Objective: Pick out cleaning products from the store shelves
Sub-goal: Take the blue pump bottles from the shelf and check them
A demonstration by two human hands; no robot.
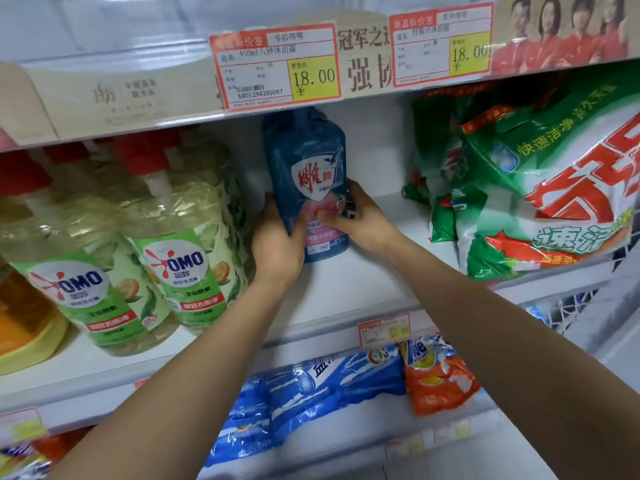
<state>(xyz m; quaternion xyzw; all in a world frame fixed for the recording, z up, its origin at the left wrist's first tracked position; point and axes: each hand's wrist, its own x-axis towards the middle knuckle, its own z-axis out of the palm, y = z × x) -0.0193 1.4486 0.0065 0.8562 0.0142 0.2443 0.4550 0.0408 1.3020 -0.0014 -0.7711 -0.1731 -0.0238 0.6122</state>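
Head view, blue bottle [304,161] gripped between both hands [277,244]

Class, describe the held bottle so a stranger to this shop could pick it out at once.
On the middle shelf, under the 18.00 price tags, look between the clear OMO bottles and the green detergent bags. The left hand and right hand grip the one blue bottle there, marked with a red-and-white shield.

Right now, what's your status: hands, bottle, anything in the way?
Left hand, right hand: both gripping the blue bottle. Bottle on the middle shelf. OMO bottles close at its left, green bags at its right.
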